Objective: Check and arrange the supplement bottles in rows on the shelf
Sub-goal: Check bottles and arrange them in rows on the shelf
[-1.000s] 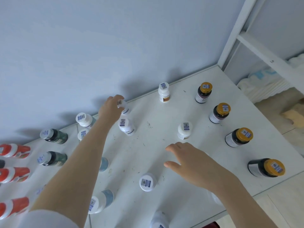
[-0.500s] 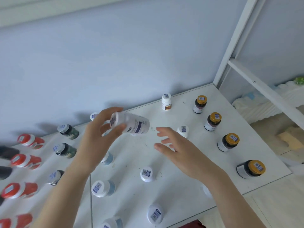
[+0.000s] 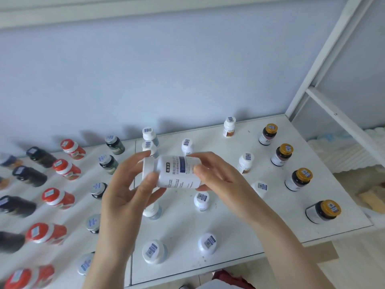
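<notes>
1. The white bottle lies on its side in the air above the shelf, cap to the left.
2. The left hand grasps its cap end.
3. The right hand grasps its base end.
4. Gold-capped bottles stand in a row at right.

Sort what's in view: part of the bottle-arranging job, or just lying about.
Job: white bottle held by left hand and right hand; gold-capped bottles; red-capped bottles; shelf.
Lying about: brown block on floor; white ribbed padding beyond shelf.
</notes>
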